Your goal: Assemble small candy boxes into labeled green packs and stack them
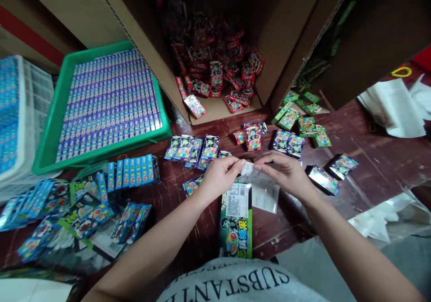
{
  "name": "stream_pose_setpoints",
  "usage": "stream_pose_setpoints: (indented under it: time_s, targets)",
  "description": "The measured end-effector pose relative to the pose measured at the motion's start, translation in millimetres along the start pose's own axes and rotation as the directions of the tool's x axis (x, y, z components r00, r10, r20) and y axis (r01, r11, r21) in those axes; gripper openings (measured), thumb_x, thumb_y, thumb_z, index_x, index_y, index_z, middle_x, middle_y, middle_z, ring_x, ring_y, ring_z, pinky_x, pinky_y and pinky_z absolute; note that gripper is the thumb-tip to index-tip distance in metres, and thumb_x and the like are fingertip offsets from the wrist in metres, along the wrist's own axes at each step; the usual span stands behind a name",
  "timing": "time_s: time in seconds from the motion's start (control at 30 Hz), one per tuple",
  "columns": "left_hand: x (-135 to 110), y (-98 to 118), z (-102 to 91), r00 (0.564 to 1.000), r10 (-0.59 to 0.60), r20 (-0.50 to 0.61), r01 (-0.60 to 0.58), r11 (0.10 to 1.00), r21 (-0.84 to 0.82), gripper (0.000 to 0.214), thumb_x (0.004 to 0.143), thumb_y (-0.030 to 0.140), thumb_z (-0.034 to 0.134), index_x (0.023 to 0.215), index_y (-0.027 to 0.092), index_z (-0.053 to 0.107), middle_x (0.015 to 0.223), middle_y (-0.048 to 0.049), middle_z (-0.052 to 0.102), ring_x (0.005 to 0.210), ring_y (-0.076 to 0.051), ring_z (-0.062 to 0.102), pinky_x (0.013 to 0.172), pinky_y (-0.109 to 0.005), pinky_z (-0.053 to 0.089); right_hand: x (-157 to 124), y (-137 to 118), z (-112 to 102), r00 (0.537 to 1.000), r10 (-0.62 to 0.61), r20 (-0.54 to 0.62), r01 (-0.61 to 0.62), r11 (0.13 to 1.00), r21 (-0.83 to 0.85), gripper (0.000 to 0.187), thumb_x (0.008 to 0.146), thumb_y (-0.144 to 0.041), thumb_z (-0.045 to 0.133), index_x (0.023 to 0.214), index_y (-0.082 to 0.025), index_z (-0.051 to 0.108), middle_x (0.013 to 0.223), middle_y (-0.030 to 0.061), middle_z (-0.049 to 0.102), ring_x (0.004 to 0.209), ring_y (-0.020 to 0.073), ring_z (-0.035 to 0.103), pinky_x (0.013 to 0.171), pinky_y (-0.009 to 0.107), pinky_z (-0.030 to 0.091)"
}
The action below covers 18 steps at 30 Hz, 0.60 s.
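My left hand [220, 175] and my right hand [286, 172] meet at the middle of the view, each pinching the top edge of a clear plastic bag [261, 194] held over the dark red floor. A green printed header card [236, 221] with a white label lies just below the bag, between my forearms. Small candy boxes [195, 149] lie in a loose row just beyond my hands.
A green tray [50, 127] packed with purple boxes sits at the left. Two open cardboard cartons stand behind, one [215, 109] with red boxes, one [303, 100] with green. Filled blue packs [131, 172] lie at left, loose clear bags [377, 221] at right.
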State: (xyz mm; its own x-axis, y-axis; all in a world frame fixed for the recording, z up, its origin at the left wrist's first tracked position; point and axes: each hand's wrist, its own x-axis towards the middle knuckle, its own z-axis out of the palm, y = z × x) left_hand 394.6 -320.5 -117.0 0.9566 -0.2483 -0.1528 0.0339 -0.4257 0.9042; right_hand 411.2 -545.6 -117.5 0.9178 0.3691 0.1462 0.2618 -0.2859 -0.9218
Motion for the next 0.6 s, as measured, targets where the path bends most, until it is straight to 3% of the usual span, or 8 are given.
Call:
stream_pose_setpoints:
  time_s: [0.1,0.27,0.4,0.47,0.53,0.6]
  targets:
    - [5,4,1.4,0.999,0.010,-0.033,-0.008,0.999,0.044,0.042,0.098,0.046,0.052,0.068,0.017,0.059,0.059,0.0050,0.047,0.058,-0.011,0.042,0.056,-0.025,0.030,8,1,1,0.995,-0.075,-0.072,0.074,0.997,-0.025,0.007,0.090,-0.031,0.074,0.095,-0.027,0.076,0.108,0.0053,0.073,0.107,0.0212,0.066,0.098,0.041,0.050]
    - [16,7,-6.9,0.997,0.033,-0.070,-0.025,0.993,0.112,0.041,0.100,0.048,0.049,0.078,0.018,0.068,0.064,0.0024,0.058,0.061,-0.013,0.051,0.059,-0.025,0.035,22,1,3,0.993,-0.049,-0.109,0.049,0.999,-0.003,0.009,0.092,-0.031,0.073,0.100,-0.027,0.074,0.101,0.0035,0.074,0.097,0.0205,0.068,0.094,0.042,0.052]
    - [26,5,-18.8,0.992,0.049,-0.117,-0.030,0.987,0.159,0.041,0.101,0.047,0.046,0.083,0.018,0.068,0.068,0.0010,0.062,0.063,-0.014,0.053,0.061,-0.025,0.038,33,0,-2,0.962,-0.157,-0.223,0.154,0.988,-0.028,0.004,0.091,-0.029,0.073,0.095,-0.028,0.075,0.108,0.0047,0.072,0.110,0.0226,0.065,0.100,0.044,0.049]
    - [31,6,-21.2,0.992,0.082,-0.097,-0.062,0.980,0.190,0.039,0.102,0.045,0.045,0.084,0.019,0.068,0.070,0.0006,0.063,0.064,-0.014,0.054,0.062,-0.025,0.038,39,1,-5,0.964,-0.184,-0.190,0.170,0.982,-0.088,0.020,0.092,-0.030,0.072,0.112,-0.031,0.073,0.115,0.0048,0.071,0.114,0.0239,0.063,0.101,0.046,0.048]
    - [35,10,-20.1,0.992,0.110,-0.063,-0.094,0.972,0.215,0.038,0.102,0.044,0.045,0.083,0.019,0.066,0.069,0.0015,0.061,0.063,-0.014,0.053,0.060,-0.025,0.035,45,3,-5,0.980,-0.182,-0.084,0.166,0.972,-0.167,0.044,0.093,-0.030,0.071,0.136,-0.034,0.061,0.116,0.0039,0.073,0.110,0.0244,0.064,0.099,0.048,0.047]
    - [39,13,-17.2,0.993,0.106,-0.060,-0.090,0.970,0.226,0.039,0.102,0.044,0.046,0.079,0.019,0.064,0.063,0.0028,0.055,0.060,-0.013,0.049,0.058,-0.025,0.032,49,2,-3,0.981,-0.189,-0.033,0.175,0.951,-0.256,0.059,0.093,-0.028,0.070,0.148,-0.035,0.049,0.108,0.0019,0.075,0.101,0.0245,0.064,0.098,0.049,0.046]
